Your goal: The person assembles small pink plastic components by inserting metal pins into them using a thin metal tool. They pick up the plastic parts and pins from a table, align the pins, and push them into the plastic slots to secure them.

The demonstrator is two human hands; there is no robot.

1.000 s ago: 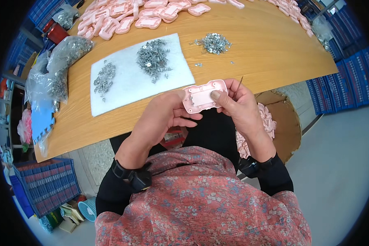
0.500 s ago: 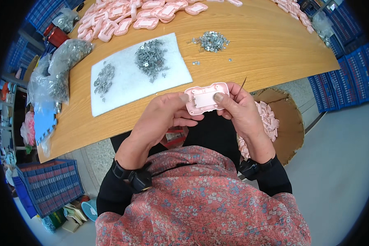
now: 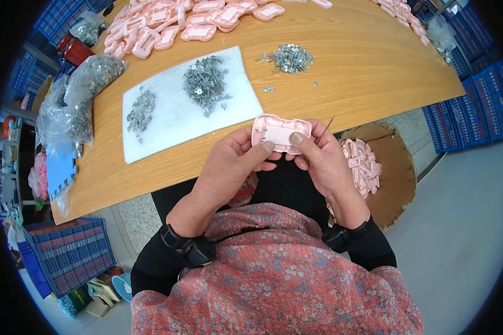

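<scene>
Over the table's near edge I hold a pink plastic shell [image 3: 275, 133] with its hollow inner side facing up. My left hand [image 3: 241, 154] grips the shell's left end, thumb pressed on its lower edge. On the right end, my right hand [image 3: 317, 152] pinches the shell with the thumb on its inside. A thin dark pointed tool [image 3: 330, 121] sticks up from behind the right fingers; its lower part is hidden. Beyond the hands, a white foam sheet [image 3: 170, 124] bears a large heap of small metal pieces [image 3: 205, 84] and a smaller heap [image 3: 141, 111].
Another metal heap [image 3: 292, 58] lies on the wooden table [image 3: 352, 61]. Many pink shells [image 3: 198, 32] cover its far side. Bags of metal pieces [image 3: 86, 95] stand at the left edge. Right of my lap is a cardboard container [image 3: 398, 173] with pink parts; a blue crate [image 3: 70, 251] stands lower left.
My left hand has shifted its grip, its thumb moving from the shell's left end to the lower edge. The left fingers now wrap behind the shell. My right hand keeps its hold.
</scene>
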